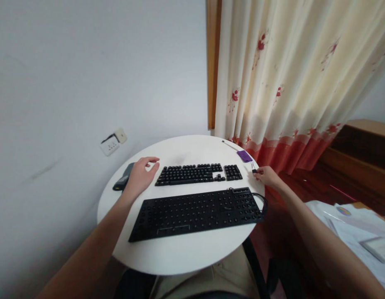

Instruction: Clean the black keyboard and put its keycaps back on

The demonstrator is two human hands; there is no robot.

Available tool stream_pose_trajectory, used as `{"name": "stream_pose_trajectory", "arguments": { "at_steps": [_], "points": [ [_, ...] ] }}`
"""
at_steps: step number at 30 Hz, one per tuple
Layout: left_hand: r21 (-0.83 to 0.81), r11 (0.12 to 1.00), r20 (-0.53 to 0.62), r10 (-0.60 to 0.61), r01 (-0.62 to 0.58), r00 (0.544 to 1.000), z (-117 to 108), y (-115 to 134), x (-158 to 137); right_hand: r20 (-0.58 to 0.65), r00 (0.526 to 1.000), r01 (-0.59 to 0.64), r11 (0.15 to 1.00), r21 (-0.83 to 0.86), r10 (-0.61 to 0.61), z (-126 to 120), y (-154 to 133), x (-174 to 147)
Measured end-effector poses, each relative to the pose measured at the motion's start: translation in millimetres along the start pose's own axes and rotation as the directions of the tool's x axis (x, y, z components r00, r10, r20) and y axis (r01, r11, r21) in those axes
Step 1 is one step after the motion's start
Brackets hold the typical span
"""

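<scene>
A dark, yellow-marked device [121, 181] lay at the left of a round white table [167, 255], beside a person's left hand [141, 176], its thumb and fingers apart and gripping nothing. Near the table's middle, a black keyboard base [195, 216] lay with its key stems exposed, its cable [263, 201] looped at the right end; black keycaps [187, 174] sat in rows just beyond it. Past them lay a thin rod [230, 145] and a purple piece [244, 156]. The right hand [268, 176] pinched a small black tool [254, 170] with thin wire prongs. At far right were pale plastic wrapping [354, 224], its contents unclear, and wooden furniture [366, 124] with a dark recess, its inside too dim to read.
</scene>
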State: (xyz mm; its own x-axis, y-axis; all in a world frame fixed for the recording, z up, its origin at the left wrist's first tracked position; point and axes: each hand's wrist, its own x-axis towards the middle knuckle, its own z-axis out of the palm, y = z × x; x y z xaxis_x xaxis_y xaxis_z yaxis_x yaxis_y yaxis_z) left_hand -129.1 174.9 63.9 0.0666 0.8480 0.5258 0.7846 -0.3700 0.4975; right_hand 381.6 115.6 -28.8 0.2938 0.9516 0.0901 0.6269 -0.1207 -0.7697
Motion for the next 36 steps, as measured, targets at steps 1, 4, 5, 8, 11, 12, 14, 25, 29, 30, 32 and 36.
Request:
{"name": "stream_pose_trajectory", "arguments": {
  "at_steps": [1,4,5,8,11,12,14,25,29,30,32,36],
  "points": [
    [0.0,0.999,-0.027,-0.046,0.046,0.999,-8,-14,0,0.025,1.0,-0.006,0.999,-0.033,0.007,2,2,4],
    [0.025,0.986,-0.111,-0.16,0.164,0.981,-27,-57,1,0.065,0.998,0.0,0.993,-0.121,0.008,4,6,12],
    [0.048,0.981,-0.133,-0.182,0.189,0.974,-31,-70,1,0.061,0.998,0.003,0.989,-0.148,0.006,4,6,13],
    [0.125,0.967,-0.157,-0.201,0.221,0.967,-34,-104,-2,0.022,1.0,-0.002,0.973,-0.231,0.008,5,8,14],
    [0.178,0.959,-0.122,-0.201,0.22,0.972,-27,-129,-11,-0.013,1.0,-0.021,0.956,-0.292,0.018,5,9,10],
    [0.197,0.958,-0.101,-0.193,0.21,0.976,-24,-136,-14,-0.029,0.999,-0.033,0.951,-0.308,0.025,5,9,9],
    [0.232,0.957,-0.042,-0.169,0.174,0.985,-17,-147,-22,-0.102,0.994,-0.07,0.934,-0.351,0.037,6,9,5],
    [0.268,0.946,0.113,-0.22,0.183,0.969,1,-149,-40,-0.146,0.949,0.223,0.924,-0.312,-0.279,60,-122,-60],
    [0.21,0.942,0.066,-0.28,0.261,0.958,-18,-134,-40,-0.003,0.903,0.426,0.899,-0.104,-0.429,99,-179,-107],
    [0.185,0.943,0.051,-0.289,0.276,0.956,-26,-130,-41,0.038,0.896,0.445,0.895,-0.046,-0.443,108,-189,-119],
    [0.126,0.947,0.011,-0.298,0.295,0.954,-45,-122,-47,0.134,0.874,0.464,0.884,0.061,-0.468,124,-204,-140],
    [0.007,0.958,-0.05,-0.286,0.287,0.957,-84,-98,-72,0.222,0.866,0.383,0.879,0.283,-0.448,157,-215,-171]
  ]
}}
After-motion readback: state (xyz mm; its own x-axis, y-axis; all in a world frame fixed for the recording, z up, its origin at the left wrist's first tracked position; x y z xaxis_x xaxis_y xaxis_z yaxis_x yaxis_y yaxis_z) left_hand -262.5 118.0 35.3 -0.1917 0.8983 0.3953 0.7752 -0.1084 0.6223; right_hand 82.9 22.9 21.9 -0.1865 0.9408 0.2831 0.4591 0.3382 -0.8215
